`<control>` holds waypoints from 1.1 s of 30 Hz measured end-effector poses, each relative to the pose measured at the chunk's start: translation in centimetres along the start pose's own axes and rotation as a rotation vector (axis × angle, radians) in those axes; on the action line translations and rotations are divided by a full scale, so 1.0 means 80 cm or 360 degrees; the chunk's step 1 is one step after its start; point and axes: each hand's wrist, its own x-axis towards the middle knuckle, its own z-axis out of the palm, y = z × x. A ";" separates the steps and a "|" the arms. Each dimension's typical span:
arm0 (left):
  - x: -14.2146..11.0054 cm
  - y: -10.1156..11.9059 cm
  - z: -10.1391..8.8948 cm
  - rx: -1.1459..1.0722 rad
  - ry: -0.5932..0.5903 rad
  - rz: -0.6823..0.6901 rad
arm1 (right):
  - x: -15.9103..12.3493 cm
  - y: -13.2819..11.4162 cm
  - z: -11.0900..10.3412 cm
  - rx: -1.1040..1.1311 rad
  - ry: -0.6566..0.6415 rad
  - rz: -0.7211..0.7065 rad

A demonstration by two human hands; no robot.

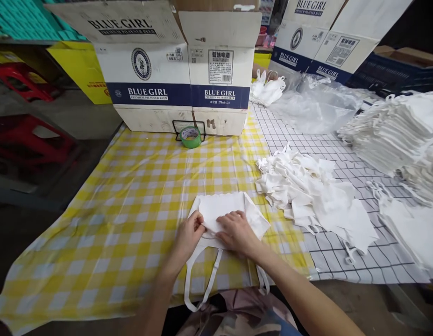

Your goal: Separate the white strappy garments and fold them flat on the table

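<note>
A white camisole top (225, 207) lies folded on the yellow checked cloth in front of me, its adjustable straps (213, 275) hanging over the near table edge. My left hand (192, 228) pinches the fabric at the left side of the fold between thumb and fingers. Resting on the middle of the top, my right hand (237, 229) has its fingers stretched over the fabric and slightly bent. To the right lies a loose heap of similar white garments (307, 186).
A beer carton (149, 70) stands at the back, with a green tape roll (190, 137) and a black wire stand before it. Stacked white garments (394, 130) and a clear plastic bag (314, 105) are on the right. Red stools (30, 140) stand left of the table.
</note>
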 end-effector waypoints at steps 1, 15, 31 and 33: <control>-0.005 -0.004 0.000 -0.0201 0.0032 -0.0075 | 0.001 -0.009 0.010 -0.0026 -0.0044 -0.0028; -0.001 -0.042 -0.018 -0.0869 0.0169 -0.0555 | 0.060 -0.036 0.035 0.0028 -0.0061 -0.0427; -0.039 -0.005 -0.046 -0.1259 0.0067 -0.0642 | 0.145 0.035 -0.027 0.1087 -0.0781 -0.0206; -0.042 -0.012 -0.045 -0.1338 0.0072 -0.0608 | 0.141 0.036 -0.026 0.1180 -0.0808 -0.0171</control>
